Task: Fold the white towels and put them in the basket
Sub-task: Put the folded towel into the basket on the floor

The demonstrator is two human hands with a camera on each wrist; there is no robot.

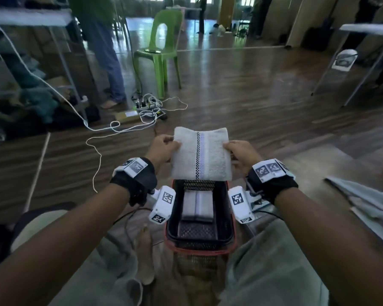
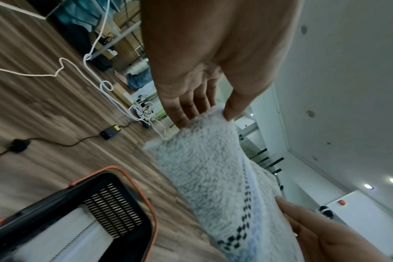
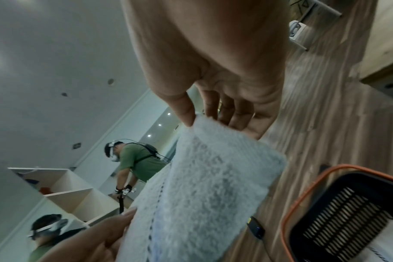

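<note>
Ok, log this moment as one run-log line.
stage: carrying | left hand: pinches towel | right hand: pinches towel | towel: folded, above basket | basket: holds one folded towel

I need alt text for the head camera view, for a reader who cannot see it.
Two hands, left hand and right hand, hold a folded white towel by its sides above a black basket with an orange rim. Another folded towel already lies inside.
</note>
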